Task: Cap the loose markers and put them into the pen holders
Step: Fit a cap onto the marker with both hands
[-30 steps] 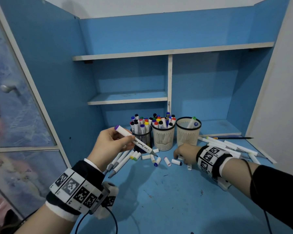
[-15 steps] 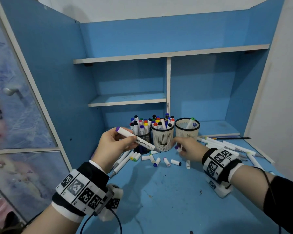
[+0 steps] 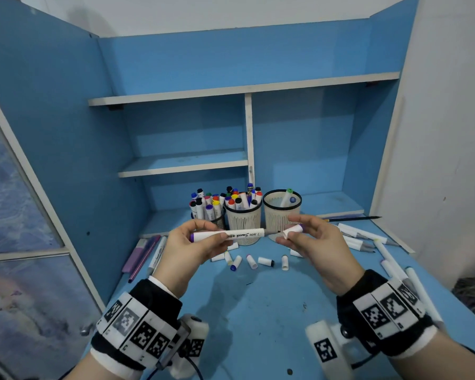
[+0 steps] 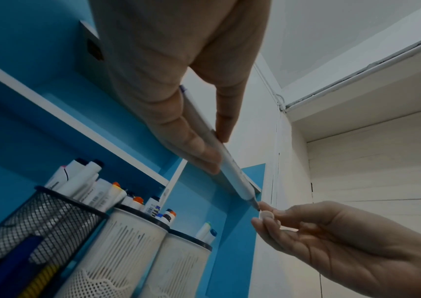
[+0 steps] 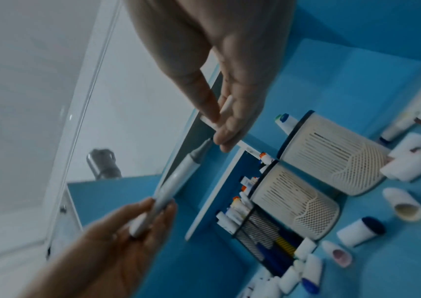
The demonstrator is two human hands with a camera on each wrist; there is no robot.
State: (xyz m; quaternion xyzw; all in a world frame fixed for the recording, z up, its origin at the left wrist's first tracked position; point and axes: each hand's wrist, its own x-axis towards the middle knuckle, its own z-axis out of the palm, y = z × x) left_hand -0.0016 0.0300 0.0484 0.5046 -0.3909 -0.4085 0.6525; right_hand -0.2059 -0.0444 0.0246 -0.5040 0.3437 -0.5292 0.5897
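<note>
White barrel, purple end cap: the marker [image 3: 228,235] lies level across the middle of the head view, held above the blue desk [image 3: 258,311] in front of the pen holders. The left hand [image 3: 192,242] has it pinched around the capped end, thumb on the near side and fingers curled over the top, and the bare grey tip points right. Opposite it the right hand [image 3: 313,242] pinches a small white cap [image 3: 292,231] between thumb and fingertips, its open mouth turned toward the tip. From the left wrist view the tip sits right at the mouth of the cap, just short of going in or barely touching; I cannot tell which. Behind the hands stand three holders in a row: a black mesh holder [image 3: 217,219] crammed with capped markers, a cream holder [image 3: 243,218] just as full, and a second cream holder [image 3: 281,212] on the right with only two markers inside. Loose caps [image 3: 266,261] are scattered on the desk below the hands, and uncapped markers [image 3: 359,237] lie in a spread off to the right, with a few more at the left edge.
</note>
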